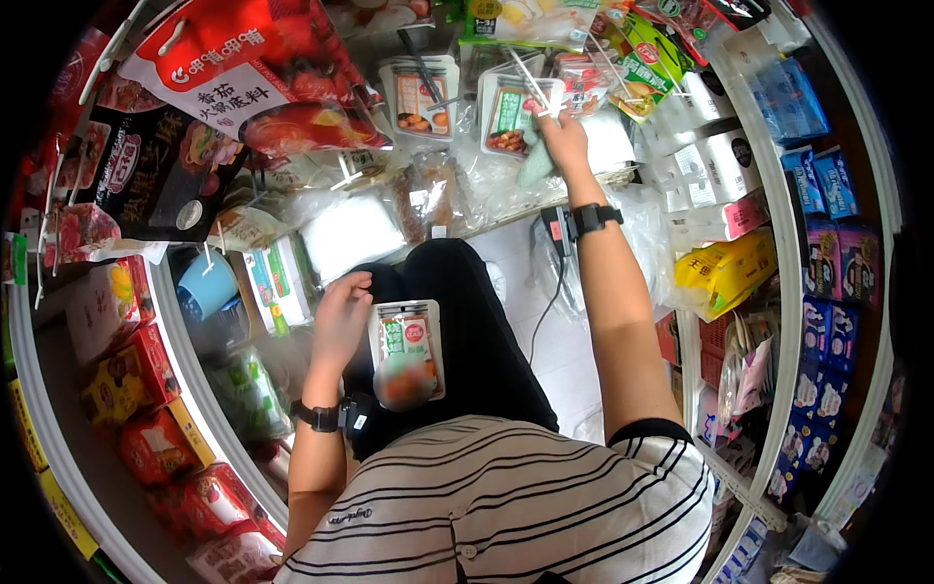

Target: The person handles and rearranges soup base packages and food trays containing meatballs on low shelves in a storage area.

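My right hand (566,146) is raised to the rack with a pale green cloth (536,165) bunched under its fingers. Its fingertips are at the end of a white display hook (531,79). Seasoning packets (505,120) with a green-and-white front hang on that hook, just left of the hand. A similar packet (408,332) lies face up across my lap, its lower part blurred. Beside its left edge rests my left hand (341,318), fingers loosely bent, with nothing visible in it.
A large red hotpot-base bag (255,80) and a black bag (157,171) hang at upper left. More packets (421,98) hang on a dark hook. Below are a white plastic-wrapped pack (350,230) and a blue bucket (208,285). A cable (549,314) dangles near my right forearm.
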The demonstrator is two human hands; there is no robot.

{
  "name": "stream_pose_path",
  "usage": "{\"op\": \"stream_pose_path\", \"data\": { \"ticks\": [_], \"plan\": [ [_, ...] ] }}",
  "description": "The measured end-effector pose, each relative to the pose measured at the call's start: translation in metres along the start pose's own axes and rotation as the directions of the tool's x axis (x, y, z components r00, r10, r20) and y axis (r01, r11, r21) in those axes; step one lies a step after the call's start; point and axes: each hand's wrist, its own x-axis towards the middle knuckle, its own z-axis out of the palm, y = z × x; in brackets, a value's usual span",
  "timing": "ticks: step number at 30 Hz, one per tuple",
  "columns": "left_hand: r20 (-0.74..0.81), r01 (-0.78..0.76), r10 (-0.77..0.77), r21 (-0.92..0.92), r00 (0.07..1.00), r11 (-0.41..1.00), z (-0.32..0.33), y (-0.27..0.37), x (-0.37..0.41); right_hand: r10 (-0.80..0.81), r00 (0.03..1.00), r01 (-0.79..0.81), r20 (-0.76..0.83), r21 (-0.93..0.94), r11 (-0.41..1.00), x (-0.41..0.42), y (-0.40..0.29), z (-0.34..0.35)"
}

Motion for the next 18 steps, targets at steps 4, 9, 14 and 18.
{"op": "stream_pose_path", "data": {
  "ticks": [4, 9, 14, 18],
  "plan": [
    [0.053, -0.113, 0.103, 0.229, 0.993, 0.967, -0.005, 0.006, -0.001, -0.070, 0.997, 0.067, -0.027, -0.109, 0.992, 0.021, -0.001, 0.020],
    [0.179, -0.155, 0.104, 0.302, 0.978, 0.941, -0.004, 0.003, -0.004, -0.093, 0.993, 0.089, -0.079, -0.046, 0.995, 0.035, 0.022, 0.030],
    [0.187, -0.205, 0.142, 0.381, 0.972, 0.901, -0.001, 0.002, -0.012, 0.018, 0.991, 0.001, -0.136, 0.144, 0.990, -0.013, 0.003, 0.017],
    [0.210, -0.076, 0.000, 0.355, 0.978, 0.932, 0.003, 0.000, -0.014, -0.042, 0.993, 0.020, 0.111, 0.185, 0.982, -0.055, 0.016, 0.005]
  ]
}}
